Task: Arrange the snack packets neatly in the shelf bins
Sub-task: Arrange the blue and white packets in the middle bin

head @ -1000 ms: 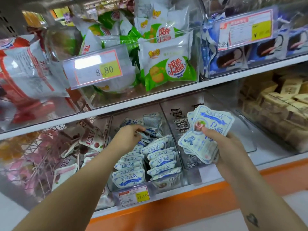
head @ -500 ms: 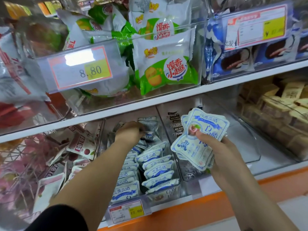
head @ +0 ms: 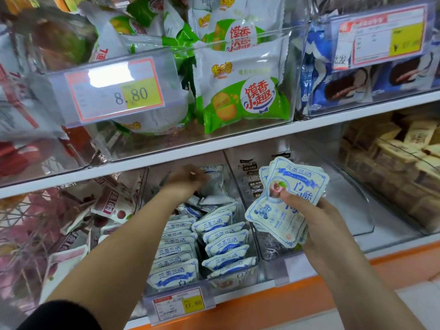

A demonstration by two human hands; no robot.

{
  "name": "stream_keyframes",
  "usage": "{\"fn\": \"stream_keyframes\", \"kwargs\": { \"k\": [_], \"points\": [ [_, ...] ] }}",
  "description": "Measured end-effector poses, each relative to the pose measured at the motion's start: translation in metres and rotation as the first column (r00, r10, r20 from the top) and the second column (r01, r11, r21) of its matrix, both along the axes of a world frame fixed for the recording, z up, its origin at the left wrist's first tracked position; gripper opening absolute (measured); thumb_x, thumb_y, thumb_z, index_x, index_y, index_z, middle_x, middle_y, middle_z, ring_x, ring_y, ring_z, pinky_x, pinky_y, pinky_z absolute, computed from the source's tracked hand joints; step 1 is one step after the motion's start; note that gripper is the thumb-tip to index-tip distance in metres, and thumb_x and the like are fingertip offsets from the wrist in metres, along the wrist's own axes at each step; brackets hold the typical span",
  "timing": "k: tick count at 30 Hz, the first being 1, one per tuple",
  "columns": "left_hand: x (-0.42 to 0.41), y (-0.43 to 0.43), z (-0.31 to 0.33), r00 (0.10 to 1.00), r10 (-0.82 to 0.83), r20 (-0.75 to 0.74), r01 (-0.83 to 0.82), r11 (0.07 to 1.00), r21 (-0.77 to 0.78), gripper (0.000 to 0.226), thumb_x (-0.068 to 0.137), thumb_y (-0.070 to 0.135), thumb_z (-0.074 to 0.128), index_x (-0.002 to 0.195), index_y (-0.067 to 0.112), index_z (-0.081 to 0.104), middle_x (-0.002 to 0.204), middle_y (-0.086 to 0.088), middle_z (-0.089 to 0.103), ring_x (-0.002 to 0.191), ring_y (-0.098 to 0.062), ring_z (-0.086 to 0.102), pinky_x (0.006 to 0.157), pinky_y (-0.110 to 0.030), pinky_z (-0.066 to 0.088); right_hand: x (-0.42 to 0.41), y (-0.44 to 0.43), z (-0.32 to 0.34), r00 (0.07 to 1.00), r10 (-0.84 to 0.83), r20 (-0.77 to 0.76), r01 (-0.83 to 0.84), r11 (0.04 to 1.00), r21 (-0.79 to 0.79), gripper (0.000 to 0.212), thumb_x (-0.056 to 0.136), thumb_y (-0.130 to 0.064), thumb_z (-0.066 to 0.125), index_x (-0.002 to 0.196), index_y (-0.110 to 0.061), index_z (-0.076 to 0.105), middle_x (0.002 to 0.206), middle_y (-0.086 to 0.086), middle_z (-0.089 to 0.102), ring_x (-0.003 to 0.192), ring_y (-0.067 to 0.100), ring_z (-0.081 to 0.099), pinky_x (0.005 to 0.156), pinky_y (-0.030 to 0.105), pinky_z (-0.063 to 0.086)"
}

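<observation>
Blue and white snack packets (head: 202,246) stand in two neat rows in a clear shelf bin (head: 252,231) on the lower shelf. Behind the rows lie loose packets (head: 215,195) in a jumble. My left hand (head: 184,183) reaches deep into the back of this bin, blurred by motion, its fingers curled down onto a loose packet there. My right hand (head: 316,225) holds a fanned stack of the same packets (head: 285,206) upright in front of the bin to the right, thumb pressed on the top one.
The clear bin at right (head: 345,210) holds a few dark-lettered packets at its back. Red and white packets (head: 112,206) fill the left bin, beige ones (head: 392,163) the far right. Green bags (head: 242,91) and price tags (head: 114,89) sit on the upper shelf.
My left hand has pushed further back into the bin, from the rows to the loose packets behind. The right hand keeps the stack in about the same place.
</observation>
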State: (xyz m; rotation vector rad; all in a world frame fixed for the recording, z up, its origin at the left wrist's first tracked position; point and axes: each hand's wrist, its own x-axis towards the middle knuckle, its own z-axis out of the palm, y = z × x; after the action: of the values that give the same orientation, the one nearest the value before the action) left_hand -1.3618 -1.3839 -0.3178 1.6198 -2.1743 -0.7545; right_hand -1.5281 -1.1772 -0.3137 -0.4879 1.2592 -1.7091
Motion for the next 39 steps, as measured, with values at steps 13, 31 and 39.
{"fn": "stream_keyframes", "kwargs": {
  "k": [13,31,39],
  "points": [
    [0.001,0.012,0.012,0.986,0.155,0.067,-0.141,0.974,-0.178,0.042,0.095,0.041,0.049,0.076,0.009,0.068,0.064,-0.006,0.059,0.064,-0.020,0.055,0.054,-0.026,0.036,0.000,-0.003,0.000,1.000,0.002,0.017,-0.002,1.000,-0.018,0.035,0.064,-0.018,0.073,0.099,-0.016,0.067,0.095,0.005,0.074,0.091,0.026,0.070,0.086,0.047,0.053],
    [0.000,0.028,0.020,0.988,0.046,-0.148,-0.089,0.950,-0.300,0.008,0.090,0.019,0.061,0.093,0.012,0.065,0.092,-0.007,0.066,0.084,-0.024,0.060,0.072,-0.032,0.046,0.000,-0.001,-0.002,1.000,0.004,0.010,-0.004,1.000,-0.013,0.032,0.072,-0.015,0.072,0.104,-0.016,0.066,0.096,0.005,0.074,0.088,0.025,0.071,0.079,0.046,0.054],
    [-0.015,0.006,-0.012,0.988,-0.121,0.096,0.132,0.985,-0.110,0.018,0.096,0.012,0.051,0.109,0.014,0.063,0.112,-0.005,0.064,0.090,-0.019,0.056,0.074,-0.026,0.041,0.000,-0.004,-0.003,1.000,0.006,0.000,-0.006,1.000,-0.017,0.043,0.059,-0.022,0.074,0.102,-0.016,0.066,0.095,0.005,0.074,0.088,0.025,0.071,0.081,0.049,0.054]
  ]
}}
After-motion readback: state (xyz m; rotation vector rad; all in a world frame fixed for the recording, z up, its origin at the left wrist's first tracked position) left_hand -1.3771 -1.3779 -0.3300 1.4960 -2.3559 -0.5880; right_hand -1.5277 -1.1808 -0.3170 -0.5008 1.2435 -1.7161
